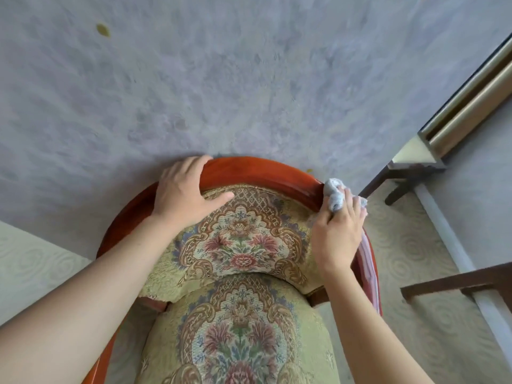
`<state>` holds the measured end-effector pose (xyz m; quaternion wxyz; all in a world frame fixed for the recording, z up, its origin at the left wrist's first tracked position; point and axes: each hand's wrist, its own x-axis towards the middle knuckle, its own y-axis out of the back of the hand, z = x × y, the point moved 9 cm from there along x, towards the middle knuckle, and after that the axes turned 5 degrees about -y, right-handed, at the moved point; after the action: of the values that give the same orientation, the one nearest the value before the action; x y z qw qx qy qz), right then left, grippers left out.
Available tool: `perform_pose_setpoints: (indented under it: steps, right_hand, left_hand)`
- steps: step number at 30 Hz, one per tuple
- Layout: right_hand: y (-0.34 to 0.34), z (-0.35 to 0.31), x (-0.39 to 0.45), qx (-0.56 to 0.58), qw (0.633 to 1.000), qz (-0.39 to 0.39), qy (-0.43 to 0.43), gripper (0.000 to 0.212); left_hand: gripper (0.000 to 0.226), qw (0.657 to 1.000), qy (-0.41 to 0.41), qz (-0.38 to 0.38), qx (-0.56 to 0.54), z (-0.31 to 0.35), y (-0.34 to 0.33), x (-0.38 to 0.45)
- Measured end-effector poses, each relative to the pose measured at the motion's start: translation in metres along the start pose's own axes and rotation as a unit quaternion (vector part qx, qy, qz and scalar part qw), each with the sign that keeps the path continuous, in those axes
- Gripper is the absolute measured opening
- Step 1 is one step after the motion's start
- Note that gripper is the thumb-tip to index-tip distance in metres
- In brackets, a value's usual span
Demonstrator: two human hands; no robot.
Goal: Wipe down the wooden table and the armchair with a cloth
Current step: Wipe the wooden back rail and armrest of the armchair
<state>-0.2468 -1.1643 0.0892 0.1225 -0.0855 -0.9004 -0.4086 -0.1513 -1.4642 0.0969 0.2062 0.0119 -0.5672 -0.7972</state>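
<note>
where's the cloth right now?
Head view, right of centre: the grey cloth is bunched in the right hand, pressed against the right end of the armchair's curved wooden top rail. The left hand grips the rail farther left.

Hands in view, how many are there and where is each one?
2. The left hand grips the wooden back rail at its top; the right hand holds the cloth against that rail's right end. None seem hidden.

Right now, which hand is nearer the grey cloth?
Right: the right hand grips the cloth against the armchair's wooden rail; the left hand holds the rail's top, apart from it.
</note>
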Motion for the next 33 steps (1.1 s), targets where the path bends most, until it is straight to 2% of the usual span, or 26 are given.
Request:
perform_pose_setpoints:
  steps: [2,5,8,11,13,18,21,23,26,27,30,33]
  right_hand:
    - [-0.016,-0.032,-0.002,0.008,0.997,-0.024,0.078,0.048]
    - [-0.036,-0.073,-0.002,0.018,0.977,-0.079,0.199,0.044]
    - [-0.038,-0.076,0.005,0.023,0.965,-0.106,0.239,0.043]
    - [-0.027,-0.054,0.009,0.012,0.967,-0.098,0.233,0.046]
    - [-0.015,-0.032,0.012,0.017,0.978,-0.071,0.198,0.043]
    - [0.007,0.028,0.004,0.029,1.000,0.000,0.006,0.038]
    - [0.004,0.017,-0.001,0.022,0.998,0.030,-0.049,0.045]
    - [-0.010,-0.011,0.003,0.017,1.000,0.005,-0.020,0.046]
    - [-0.034,-0.061,0.002,-0.011,0.986,-0.077,0.147,0.047]
    - [-0.038,-0.065,0.000,-0.016,0.979,-0.099,0.179,0.049]
    - [-0.027,-0.037,-0.002,-0.045,0.975,-0.108,0.191,0.055]
    - [-0.005,0.013,-0.013,-0.076,0.983,-0.093,0.136,0.057]
  left_hand:
    - [0.092,1.000,-0.003,0.024,0.017,0.014,-0.003,0.012]
    - [0.086,0.998,0.002,0.063,0.024,0.020,-0.002,0.016]
    - [0.082,0.997,-0.014,0.068,0.017,0.015,-0.004,0.016]
    - [0.076,0.997,-0.011,0.075,0.000,0.010,-0.003,0.017]
    - [0.072,0.997,-0.003,0.082,-0.011,0.010,-0.002,0.017]
    - [0.063,0.995,0.018,0.088,-0.035,0.011,-0.001,0.020]
    - [0.058,0.992,0.004,0.118,-0.046,0.017,0.006,0.017]
    - [0.050,0.987,-0.050,0.148,-0.036,0.036,0.010,0.015]
    - [0.054,0.982,-0.150,0.117,-0.008,0.084,-0.003,0.022]
    - [0.058,0.980,-0.173,0.097,-0.003,0.098,-0.011,0.026]
    - [0.067,0.979,-0.199,0.045,0.017,0.128,-0.031,0.035]
    - [0.068,0.976,-0.213,0.018,0.035,0.146,-0.043,0.042]
